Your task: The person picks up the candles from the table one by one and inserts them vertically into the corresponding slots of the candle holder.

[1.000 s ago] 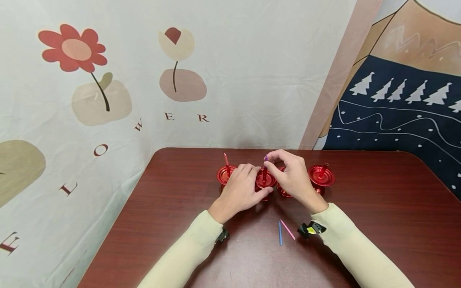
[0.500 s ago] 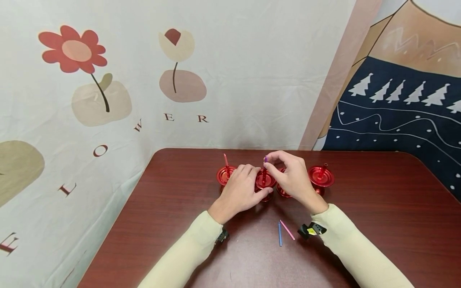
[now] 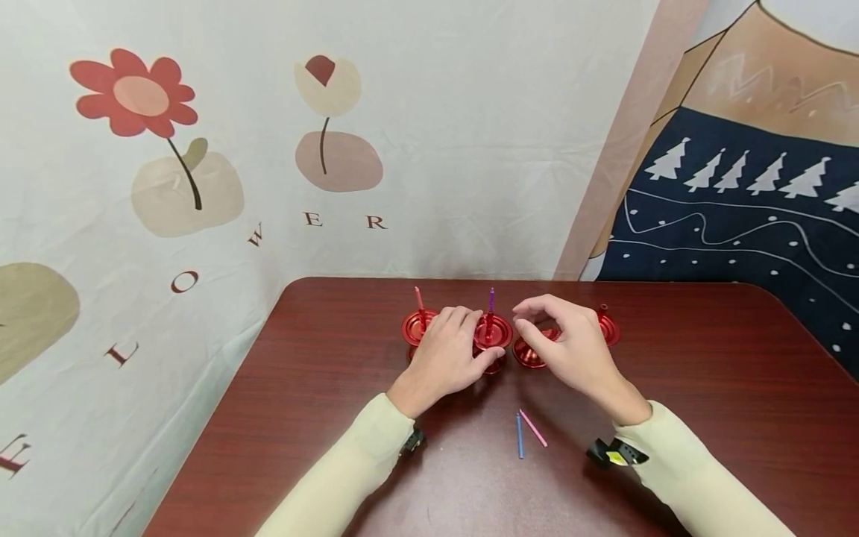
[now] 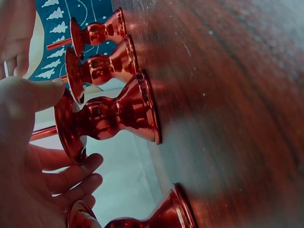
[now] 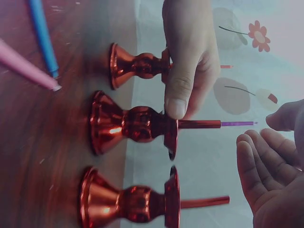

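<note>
My left hand (image 3: 448, 358) holds the dish rim of a shiny red candle holder (image 3: 494, 333), its thumb on the near side and its fingers around the far side. A purple candle (image 3: 491, 300) stands upright in that holder's tube; in the right wrist view, the candle's (image 5: 237, 124) tip points toward my right hand (image 5: 275, 166). Thumb and fingers of the right hand (image 3: 570, 347) are apart with nothing between them, just right of the candle. Behind that hand, another red candle holder (image 3: 530, 353) is partly hidden. Its tube (image 5: 204, 202) shows no candle.
At the row's left end, a red candle holder (image 3: 412, 326) carries a coral-pink candle (image 3: 420, 300). Another holder (image 3: 610, 330) at the right end is partly covered by my hand. A blue candle (image 3: 520, 436) and a pink candle (image 3: 534, 429) lie on the brown table (image 3: 302, 418).
My right hand has let go of the purple candle and moved right and slightly down, its fingers parting. The left hand has stayed at the same holder.
</note>
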Demonstrator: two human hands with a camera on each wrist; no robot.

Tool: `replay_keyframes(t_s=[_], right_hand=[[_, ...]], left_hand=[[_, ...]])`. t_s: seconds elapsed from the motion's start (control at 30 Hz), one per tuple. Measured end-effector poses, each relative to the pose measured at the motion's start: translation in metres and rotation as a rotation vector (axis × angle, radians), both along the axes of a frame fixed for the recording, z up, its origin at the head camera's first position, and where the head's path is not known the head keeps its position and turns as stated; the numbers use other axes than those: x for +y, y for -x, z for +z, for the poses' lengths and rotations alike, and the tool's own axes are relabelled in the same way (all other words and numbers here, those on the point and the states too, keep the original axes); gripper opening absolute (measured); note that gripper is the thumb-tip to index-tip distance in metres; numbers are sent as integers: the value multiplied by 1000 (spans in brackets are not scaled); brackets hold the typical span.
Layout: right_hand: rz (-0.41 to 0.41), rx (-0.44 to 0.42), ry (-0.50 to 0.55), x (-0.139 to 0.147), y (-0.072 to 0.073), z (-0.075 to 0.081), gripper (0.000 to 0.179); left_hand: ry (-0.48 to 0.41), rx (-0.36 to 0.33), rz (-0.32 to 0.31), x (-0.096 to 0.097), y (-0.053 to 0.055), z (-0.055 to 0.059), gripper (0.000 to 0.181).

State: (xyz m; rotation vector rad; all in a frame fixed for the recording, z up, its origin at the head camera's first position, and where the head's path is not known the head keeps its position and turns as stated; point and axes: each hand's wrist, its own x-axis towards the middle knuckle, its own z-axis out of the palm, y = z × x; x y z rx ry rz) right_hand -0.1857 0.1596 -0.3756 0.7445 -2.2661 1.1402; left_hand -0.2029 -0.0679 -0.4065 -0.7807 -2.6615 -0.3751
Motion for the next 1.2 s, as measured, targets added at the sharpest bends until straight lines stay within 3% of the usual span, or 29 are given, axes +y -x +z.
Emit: replay_keyframes(t_s=[0.27,0.43,0.53,0.77,1.07,1.2], right_hand=[[14,10,-71,22,-17,-10,21],[86,-10,-100,28,-24,-20,26],[154,-70,-134,30,-26,-27,26],[291,-303,-310,33,-32,-37,25],[310,-424,-376,30,-37,-43,28],[304,-439,-401,32,-38,-46,27]], left_hand=[[5,-23,31,0,1,0,69],[2,-21,45,0,1,1,69],[1,-35,55,0,2,2,70],[11,-53,68,1,4,2,70],[-63,-71,61,-1,-2,3,81],[-153,17,84,0,-9,8,71]])
